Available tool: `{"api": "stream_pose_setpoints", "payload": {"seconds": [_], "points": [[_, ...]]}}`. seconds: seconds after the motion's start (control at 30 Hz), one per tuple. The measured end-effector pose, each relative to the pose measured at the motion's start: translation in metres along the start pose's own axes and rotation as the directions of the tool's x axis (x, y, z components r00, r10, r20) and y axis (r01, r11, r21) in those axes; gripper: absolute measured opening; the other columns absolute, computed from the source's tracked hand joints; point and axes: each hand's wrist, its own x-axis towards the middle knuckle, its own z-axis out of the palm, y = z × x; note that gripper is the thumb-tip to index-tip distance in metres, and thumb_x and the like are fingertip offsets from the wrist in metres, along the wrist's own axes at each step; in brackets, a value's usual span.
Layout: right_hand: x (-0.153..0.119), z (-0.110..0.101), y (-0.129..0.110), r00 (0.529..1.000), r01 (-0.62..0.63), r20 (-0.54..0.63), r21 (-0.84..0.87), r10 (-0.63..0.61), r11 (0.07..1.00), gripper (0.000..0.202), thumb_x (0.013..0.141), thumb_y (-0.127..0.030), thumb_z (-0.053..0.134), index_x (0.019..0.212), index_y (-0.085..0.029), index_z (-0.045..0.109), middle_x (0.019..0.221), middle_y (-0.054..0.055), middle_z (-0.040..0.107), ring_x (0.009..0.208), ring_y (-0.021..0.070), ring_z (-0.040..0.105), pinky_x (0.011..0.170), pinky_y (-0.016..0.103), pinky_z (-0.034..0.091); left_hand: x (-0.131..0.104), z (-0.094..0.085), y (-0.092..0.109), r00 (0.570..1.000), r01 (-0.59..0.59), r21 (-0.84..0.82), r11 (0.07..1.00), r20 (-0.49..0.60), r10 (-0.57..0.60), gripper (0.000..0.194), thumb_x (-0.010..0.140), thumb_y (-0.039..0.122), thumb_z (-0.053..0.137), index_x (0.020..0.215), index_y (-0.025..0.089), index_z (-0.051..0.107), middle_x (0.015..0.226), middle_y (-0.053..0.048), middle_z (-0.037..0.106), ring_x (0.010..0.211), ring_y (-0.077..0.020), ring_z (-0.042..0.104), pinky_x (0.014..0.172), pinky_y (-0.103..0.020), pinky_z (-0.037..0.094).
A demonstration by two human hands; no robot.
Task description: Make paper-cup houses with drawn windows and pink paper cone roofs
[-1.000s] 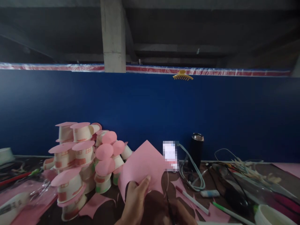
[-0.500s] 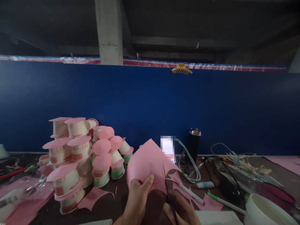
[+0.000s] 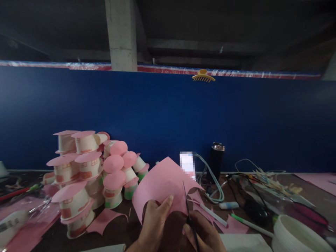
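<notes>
A sheet of pink paper (image 3: 160, 182) is pinched in my left hand (image 3: 154, 220), the thumb lying on its face. Curved cuts mark the sheet's lower and right edges. My right hand (image 3: 203, 232) grips a pair of dark-handled scissors (image 3: 187, 203), whose blade points upward along the paper's right part. Pink scraps (image 3: 236, 224) and a white pen (image 3: 214, 215) lie just right of the sheet. To the left, white paper cups (image 3: 86, 166) with pink paper discs are stacked, some with drawn windows and doors.
A phone with a lit screen (image 3: 187, 164) and a black flask (image 3: 217, 161) stand against the blue partition (image 3: 157, 108). Right of them are cables (image 3: 216, 196), a green-capped pen (image 3: 252, 225) and stacked white bowls (image 3: 296, 234). Pink sheets in plastic (image 3: 39, 220) lie at the left.
The left side of the pink paper has swung outward and down, showing a curved cut edge by my left hand. Both hands stay nearly in place, and the scissors have barely moved.
</notes>
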Motion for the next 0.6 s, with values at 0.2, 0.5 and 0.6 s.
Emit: {"api": "stream_pose_setpoints", "payload": {"seconds": [0.2,0.5,0.6], "points": [[0.005,-0.005,0.019,0.996,0.037,-0.08,-0.123,-0.047,0.992,0.049,0.064,-0.059,0.072,0.092,-0.019,0.07,0.079,0.005,0.068,0.074,0.0203,0.063,0.064,0.024,0.05,-0.005,0.002,0.004,0.999,-0.031,-0.029,0.999,-0.038,0.03,0.038,0.063,0.047,0.075,0.057,0.013,0.058,0.05,-0.001,0.057,0.049,-0.0144,0.05,0.045,-0.026,0.041],[0.003,-0.006,0.002,0.993,0.116,0.018,-0.23,-0.115,0.966,0.042,0.072,-0.058,0.065,0.089,-0.02,0.07,0.073,0.002,0.067,0.068,0.017,0.061,0.063,0.023,0.048,-0.004,0.001,0.005,0.99,-0.023,-0.082,0.996,-0.14,0.011,0.038,0.062,0.044,0.077,0.06,0.018,0.049,0.049,0.007,0.046,0.048,-0.0104,0.041,0.046,-0.025,0.039],[0.003,-0.007,0.002,0.993,0.12,0.024,-0.242,-0.118,0.963,0.041,0.072,-0.056,0.066,0.09,-0.019,0.069,0.075,0.002,0.067,0.069,0.0174,0.06,0.064,0.023,0.048,-0.006,-0.001,0.009,0.988,-0.02,-0.042,0.999,-0.156,0.014,0.038,0.061,0.043,0.078,0.061,0.018,0.049,0.05,0.006,0.047,0.05,-0.0111,0.043,0.048,-0.026,0.039]]}}
